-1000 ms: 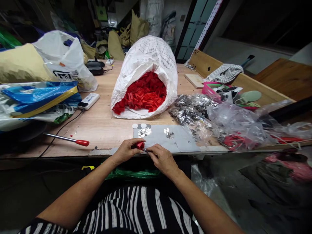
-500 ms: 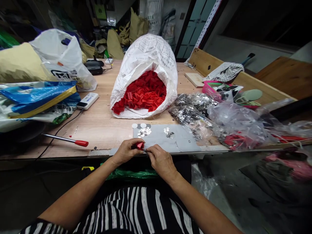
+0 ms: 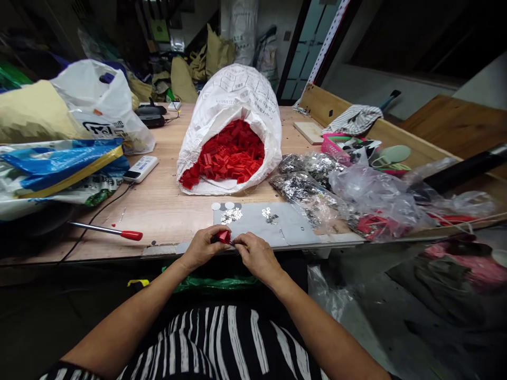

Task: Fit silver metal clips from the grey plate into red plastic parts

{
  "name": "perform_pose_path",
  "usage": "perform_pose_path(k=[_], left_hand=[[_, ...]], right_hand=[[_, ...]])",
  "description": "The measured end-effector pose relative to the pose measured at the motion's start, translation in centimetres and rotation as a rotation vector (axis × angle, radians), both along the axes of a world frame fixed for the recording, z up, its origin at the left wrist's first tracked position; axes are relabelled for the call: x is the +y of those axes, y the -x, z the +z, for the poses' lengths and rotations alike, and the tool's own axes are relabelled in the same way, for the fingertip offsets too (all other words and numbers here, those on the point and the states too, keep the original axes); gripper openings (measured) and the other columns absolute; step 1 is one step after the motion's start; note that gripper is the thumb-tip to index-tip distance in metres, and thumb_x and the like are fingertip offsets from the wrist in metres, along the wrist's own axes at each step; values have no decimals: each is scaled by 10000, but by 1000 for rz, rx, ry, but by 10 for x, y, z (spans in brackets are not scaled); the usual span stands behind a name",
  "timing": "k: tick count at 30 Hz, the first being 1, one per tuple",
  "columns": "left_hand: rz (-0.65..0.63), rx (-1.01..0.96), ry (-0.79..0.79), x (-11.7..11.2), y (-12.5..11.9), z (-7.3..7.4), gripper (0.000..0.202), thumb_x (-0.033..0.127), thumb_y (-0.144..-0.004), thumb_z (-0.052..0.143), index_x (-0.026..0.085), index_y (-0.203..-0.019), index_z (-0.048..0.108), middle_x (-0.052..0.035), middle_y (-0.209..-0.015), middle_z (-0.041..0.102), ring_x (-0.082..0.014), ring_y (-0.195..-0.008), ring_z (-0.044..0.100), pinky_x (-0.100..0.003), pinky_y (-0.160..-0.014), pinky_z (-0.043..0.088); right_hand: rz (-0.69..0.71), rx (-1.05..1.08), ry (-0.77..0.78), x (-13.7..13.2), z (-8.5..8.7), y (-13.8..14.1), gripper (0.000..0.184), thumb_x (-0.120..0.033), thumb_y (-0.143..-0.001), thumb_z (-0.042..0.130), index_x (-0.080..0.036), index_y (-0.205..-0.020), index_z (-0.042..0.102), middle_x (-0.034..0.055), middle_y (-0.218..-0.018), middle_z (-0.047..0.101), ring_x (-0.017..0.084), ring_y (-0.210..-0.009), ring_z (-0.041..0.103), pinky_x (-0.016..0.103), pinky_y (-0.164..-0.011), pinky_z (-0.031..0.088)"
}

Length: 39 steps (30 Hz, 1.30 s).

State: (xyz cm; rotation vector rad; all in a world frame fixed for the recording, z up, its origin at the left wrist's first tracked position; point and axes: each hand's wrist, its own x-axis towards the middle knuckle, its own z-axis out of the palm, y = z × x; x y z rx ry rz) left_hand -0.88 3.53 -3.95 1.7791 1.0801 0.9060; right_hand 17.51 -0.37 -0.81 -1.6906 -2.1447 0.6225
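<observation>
Between the thumb and fingers of my left hand [image 3: 205, 247] is a small red plastic piece [image 3: 224, 236], held at the table's front edge. My right hand [image 3: 256, 255] is closed in a pinch just to its right. A thin dark tip shows at those fingers, against the end of the red piece; its kind is too small to make out. Just beyond my hands lies a grey mat [image 3: 253, 227] with a small pile of shiny metal pieces [image 3: 232, 215] and a few more metal pieces [image 3: 269, 215] to the right.
A white woven sack [image 3: 237, 95] full of red plastic pieces [image 3: 232, 153] lies open toward me. Clear bags of metal parts [image 3: 304, 184] crowd the right. At left are a lever with a red handle [image 3: 131, 235], a white power strip [image 3: 141, 169] and plastic bags [image 3: 103, 100].
The whole view has shifted slightly. My hands stay together at the table edge, the left still holding the red piece and the right still pinching beside it.
</observation>
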Motion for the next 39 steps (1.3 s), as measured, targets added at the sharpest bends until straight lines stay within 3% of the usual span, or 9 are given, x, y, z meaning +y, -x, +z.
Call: perform_pose_path(k=[9,12,16,20,22,24,28,32,39], left_hand=[[5,-162,76,-3,2,-2,329,236,-682,747,182,-976,610,-33,-927,653,-162,-842,606,-287,-789,470],[27,-256,30,-10,1,3,297,210,-695,741,192,-960,606,-40,-978,640,-169,-903,607,-301,-840,464],[89,-355,40,-22,0,13,329,183,-693,742,208,-998,620,-38,-1024,632,-168,-939,608,-305,-880,456],[139,-537,227,-34,-1,25,282,201,-723,729,200,-988,631,-28,-1000,655,-147,-907,621,-269,-852,467],[139,-738,398,-39,-3,30,135,227,-762,700,182,-859,620,-14,-910,675,-127,-848,634,-239,-805,480],[122,-939,594,-42,-5,33,138,250,-781,686,168,-750,579,-14,-832,688,-125,-814,652,-228,-780,492],[154,-1143,861,-46,-9,33,119,242,-808,653,141,-768,604,-49,-804,711,-151,-797,682,-267,-814,523],[204,-1182,949,-48,-13,31,114,231,-858,589,129,-836,634,-51,-836,716,-142,-797,685,-277,-851,532],[167,-1188,910,-49,-17,29,125,265,-814,655,146,-826,620,-29,-840,711,-146,-827,684,-328,-941,506]], right_hand=[[65,249,-31,-5,3,-22,207,-232,-937,371,-230,-1086,515,42,-1053,578,168,-954,557,303,-842,423],[71,312,29,-9,6,-25,196,-228,-943,362,-227,-1093,486,20,-956,619,157,-864,571,292,-794,420],[143,371,103,-12,12,-20,341,-257,-969,340,-249,-1305,393,-32,-773,640,135,-735,575,272,-762,411],[210,376,117,-13,16,-10,453,-262,-960,387,-298,-1408,328,-44,-747,644,127,-718,577,258,-757,412],[229,384,113,-14,18,-6,455,-260,-956,400,-313,-1405,347,-46,-742,646,121,-685,569,246,-728,414],[241,400,100,-14,20,-2,440,-258,-951,412,-307,-1388,382,-43,-731,646,115,-659,561,235,-704,415],[243,430,74,-15,24,3,395,-274,-947,422,-279,-1342,445,-36,-703,632,112,-635,560,221,-675,422],[203,434,61,-16,27,4,356,-304,-945,430,-270,-1297,481,-35,-686,614,120,-637,573,218,-660,429],[151,404,-7,-16,19,5,300,-342,-946,420,-244,-1205,536,-29,-652,594,123,-597,570,214,-629,433]])
